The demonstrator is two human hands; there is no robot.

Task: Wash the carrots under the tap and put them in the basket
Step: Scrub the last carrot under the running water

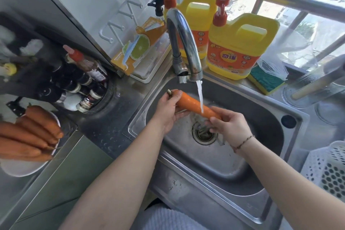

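Over the sink's drain, a carrot lies crosswise under the stream from the tap, water striking it near the middle. The left hand curls round the thick stem end; the right hand pinches the thin tip. To wash it well, I would roll the carrot between the fingers so every side meets the water, and slide it along so both ends, now covered by the grips, get rinsed too. More carrots wait on a plate by the sink's left edge. A white basket stands at its right edge, seemingly empty, so the right hand is best placed to carry it over.
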